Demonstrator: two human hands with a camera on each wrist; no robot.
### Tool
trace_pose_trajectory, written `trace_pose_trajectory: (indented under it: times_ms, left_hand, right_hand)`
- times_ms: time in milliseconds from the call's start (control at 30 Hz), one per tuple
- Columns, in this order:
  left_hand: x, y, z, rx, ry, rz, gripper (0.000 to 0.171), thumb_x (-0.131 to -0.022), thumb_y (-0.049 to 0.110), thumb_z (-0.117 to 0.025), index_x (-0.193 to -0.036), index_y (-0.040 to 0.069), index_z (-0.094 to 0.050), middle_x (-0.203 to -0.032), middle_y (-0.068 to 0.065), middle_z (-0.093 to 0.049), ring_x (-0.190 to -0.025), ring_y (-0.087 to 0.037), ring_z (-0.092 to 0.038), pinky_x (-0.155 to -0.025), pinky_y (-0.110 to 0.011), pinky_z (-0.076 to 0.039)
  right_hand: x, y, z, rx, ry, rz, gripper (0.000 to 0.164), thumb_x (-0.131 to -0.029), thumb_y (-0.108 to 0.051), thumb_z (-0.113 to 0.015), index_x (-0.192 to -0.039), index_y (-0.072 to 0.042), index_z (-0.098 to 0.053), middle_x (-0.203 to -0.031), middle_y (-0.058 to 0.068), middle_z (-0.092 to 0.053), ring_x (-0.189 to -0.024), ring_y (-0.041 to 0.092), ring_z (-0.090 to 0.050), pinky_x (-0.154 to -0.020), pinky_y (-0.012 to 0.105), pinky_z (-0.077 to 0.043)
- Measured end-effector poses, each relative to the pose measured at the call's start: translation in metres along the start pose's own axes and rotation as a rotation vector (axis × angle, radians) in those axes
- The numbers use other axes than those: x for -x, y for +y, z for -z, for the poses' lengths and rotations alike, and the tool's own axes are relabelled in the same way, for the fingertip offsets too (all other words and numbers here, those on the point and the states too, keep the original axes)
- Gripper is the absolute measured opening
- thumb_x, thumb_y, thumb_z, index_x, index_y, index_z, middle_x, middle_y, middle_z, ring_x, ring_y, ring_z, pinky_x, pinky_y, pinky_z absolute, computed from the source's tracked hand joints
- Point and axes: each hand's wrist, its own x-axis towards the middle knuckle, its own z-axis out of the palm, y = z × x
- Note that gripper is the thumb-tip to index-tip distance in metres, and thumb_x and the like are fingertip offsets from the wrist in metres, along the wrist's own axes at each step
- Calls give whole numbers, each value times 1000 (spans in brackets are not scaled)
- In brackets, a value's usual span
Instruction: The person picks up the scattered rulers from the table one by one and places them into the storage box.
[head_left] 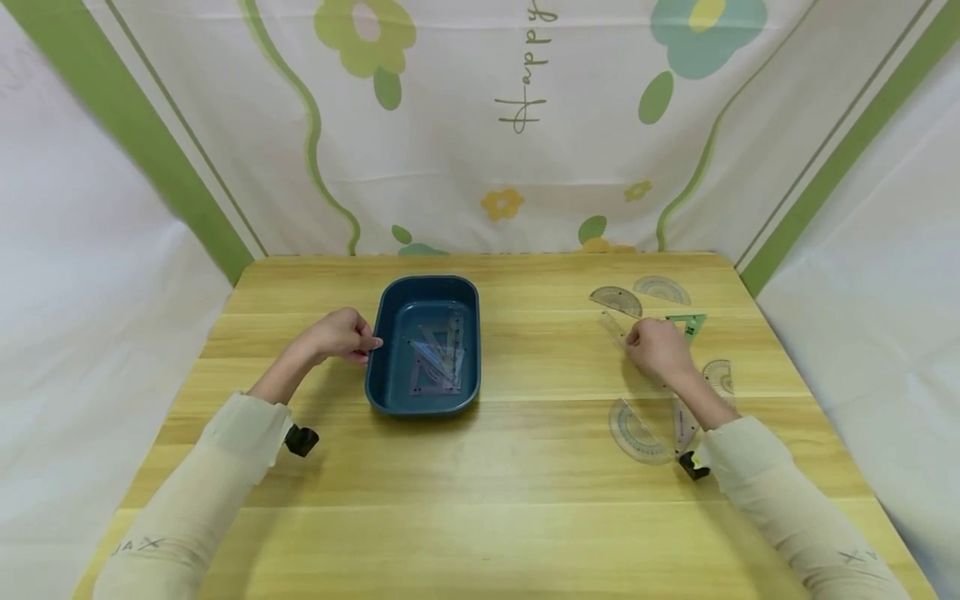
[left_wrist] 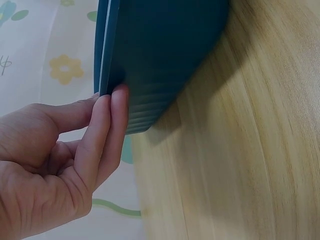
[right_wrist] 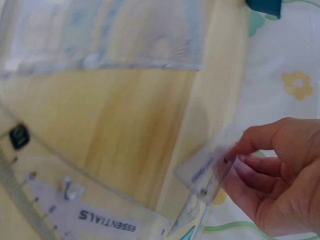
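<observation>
While pinching the left rim of a dark blue tray (head_left: 397, 317) with the left hand (head_left: 345, 335), in a grip narrowed to the rim's thickness, also pinches a clear strip (head_left: 612, 326), probably a ruler though blurred up close, by one end with the right hand (head_left: 662, 350), in a nearly gapless grip over the right part of the desk (head_left: 517, 483). Has clear set squares (head_left: 437, 388) inside the tray; has four protractors (head_left: 639, 435) and a green-edged set square (head_left: 693, 323) spread around the right hand.

Tray (left_wrist: 170, 40) partly outside left wrist view
</observation>
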Motion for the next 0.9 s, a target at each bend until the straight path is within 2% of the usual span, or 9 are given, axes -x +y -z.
trace_pose_trajectory:
  times_ms: [67,200,333,433,567,733,900]
  left_hand:
    - [1,0,0,2,1,0,32,-100,11,-59,-71,-3,-60,-62,1,-55,-53,-10,-55,-61,-27,-56]
    - [1,2,-1,0,7,-1,32,-100,10,-60,-70,-2,-59,-63,0,-56,-54,-10,-55,-61,-27,-56]
    - [1,1,-1,13,10,2,33,-99,8,-59,-66,1,-57,-66,-2,-58,-55,-12,-56,-65,-30,-58]
    - [0,1,-2,21,8,8,35,-99,7,-59,-65,3,-56,-65,-1,-57,-55,-12,-55,-68,-33,-59]
    - [0,1,-2,12,13,15,36,-100,9,-58,-65,3,-56,-61,0,-54,-54,-12,-54,-68,-35,-60]
    - [0,0,-1,3,12,16,34,-101,11,-58,-69,0,-59,-62,0,-55,-55,-12,-56,-68,-34,-59]
    - [-1,-2,-1,13,12,14,34,-100,10,-58,-68,0,-58,-64,-2,-57,-55,-12,-56,-67,-34,-59]
  right_hand:
    - [1,1,1,-42,-1,16,14,-90,-6,-65,-91,6,-73,-89,23,-72,-76,34,-69,-70,48,-58]
    - [1,1,4,-111,-30,9,12,-88,-5,-67,-91,5,-73,-85,20,-73,-72,29,-69,-65,41,-58]
    - [2,-1,8,-169,-42,13,13,-86,-5,-67,-91,5,-73,-80,16,-72,-64,21,-65,-56,32,-52]
    - [4,-4,11,-208,-44,10,13,-87,-7,-67,-92,3,-73,-77,13,-72,-61,15,-62,-55,27,-48]
    - [5,-10,17,-264,-64,-13,15,-90,-10,-66,-94,2,-73,-78,12,-71,-62,14,-60,-57,26,-47]
    - [6,-17,21,-320,-98,-49,17,-93,-13,-67,-99,1,-72,-84,12,-73,-69,19,-67,-59,27,-50]
    - [7,-26,22,-369,-113,-33,16,-93,-12,-67,-100,2,-72,-83,12,-73,-72,22,-71,-62,30,-57]
